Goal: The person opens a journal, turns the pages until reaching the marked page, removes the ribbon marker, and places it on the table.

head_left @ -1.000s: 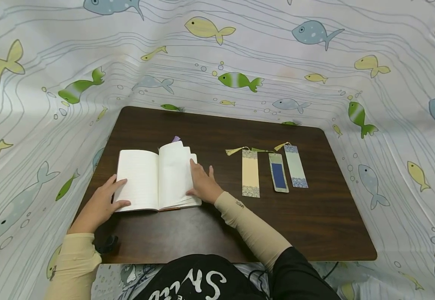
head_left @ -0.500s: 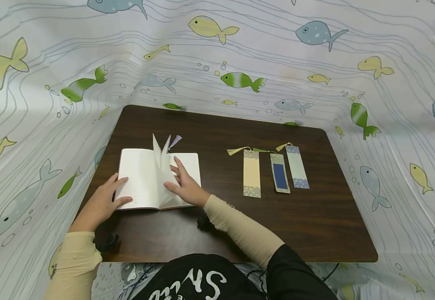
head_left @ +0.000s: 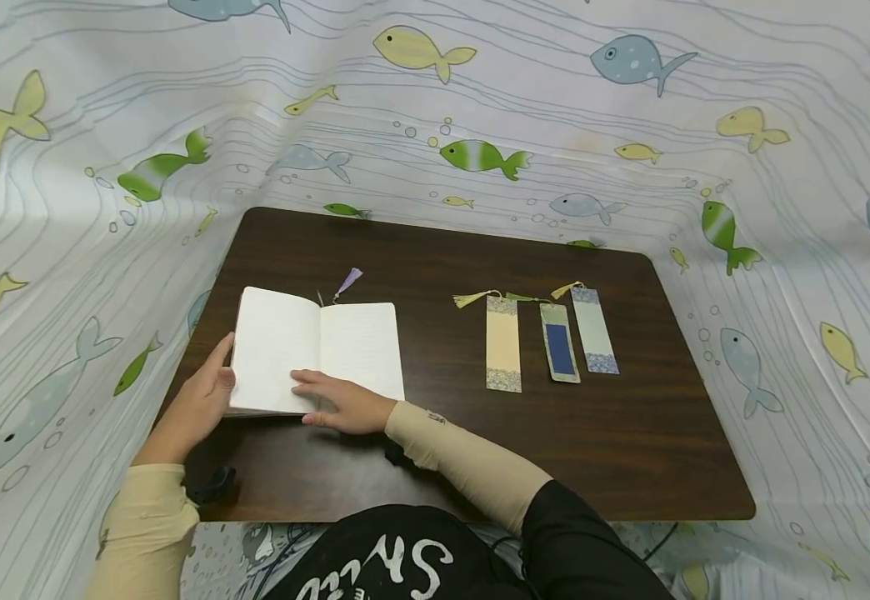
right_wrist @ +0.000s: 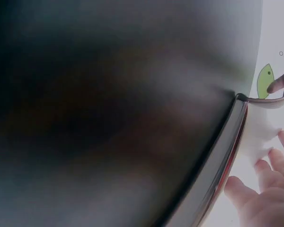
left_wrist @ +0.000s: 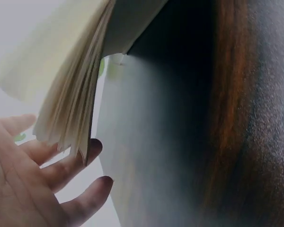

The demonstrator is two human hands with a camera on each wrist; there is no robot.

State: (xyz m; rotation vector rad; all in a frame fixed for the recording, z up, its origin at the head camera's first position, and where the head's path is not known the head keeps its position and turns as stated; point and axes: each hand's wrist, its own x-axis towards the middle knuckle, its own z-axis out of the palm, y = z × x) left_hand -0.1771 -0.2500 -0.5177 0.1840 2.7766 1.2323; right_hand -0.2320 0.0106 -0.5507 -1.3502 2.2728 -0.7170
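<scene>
An open notebook [head_left: 360, 346] with blank-looking pages lies at the left of the table, its left side raised. My left hand [head_left: 198, 404] is at its left edge; in the left wrist view fanned page edges [left_wrist: 75, 109] rest against the loosely extended fingers [left_wrist: 87, 201]. My right hand [head_left: 348, 406] touches the left page near the bottom of the gutter, fingers extended and pointing left. A lilac tassel [head_left: 348, 282] sticks out above the spine. The right wrist view catches the notebook's lower edge [right_wrist: 217, 175] and the right fingers [right_wrist: 270, 177] beside it.
Three tasselled bookmarks lie to the right: a cream one [head_left: 502, 342], one with a dark blue panel [head_left: 559, 346] and a pale blue-green one [head_left: 595, 329]. The dark wooden table [head_left: 435, 483] is backed by a fish-print cloth [head_left: 495, 100].
The right hand has moved left from the right page to the gutter, turning leaves over leftward. The left side of the notebook has risen, and the left thumb has drawn back from the page.
</scene>
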